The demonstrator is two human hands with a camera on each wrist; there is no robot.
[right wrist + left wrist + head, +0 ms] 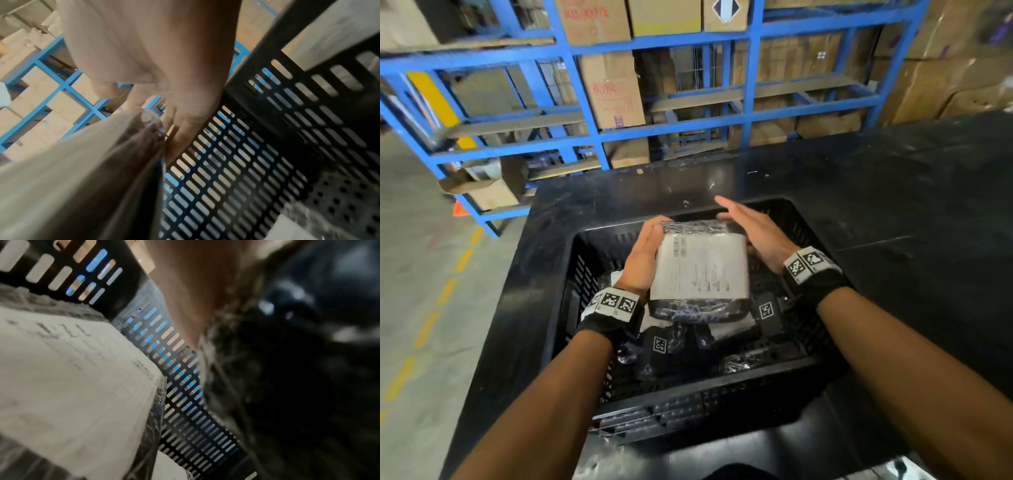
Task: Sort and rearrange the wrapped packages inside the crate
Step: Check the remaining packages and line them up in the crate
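A black slotted crate (571, 308) stands on a black table (893, 192). Above it I hold a black-wrapped package (702, 270) with a white printed label facing up. My left hand (647, 253) grips its left edge, fingers curled over the far corner. My right hand (750, 226) is at the package's right far corner, fingers straight and spread. In the right wrist view those fingers (185, 138) lie along the package's edge (82, 178). Several more wrapped packages (688, 346) lie on the crate floor. The left wrist view shows another white-labelled package (72, 378) near the crate wall (185, 386).
Blue metal shelving (750, 85) loaded with cardboard boxes (613, 92) stands behind the table. An open carton (486, 192) sits on a low shelf at the left. Grey floor with a dashed yellow line (431, 308) runs past the table's left edge.
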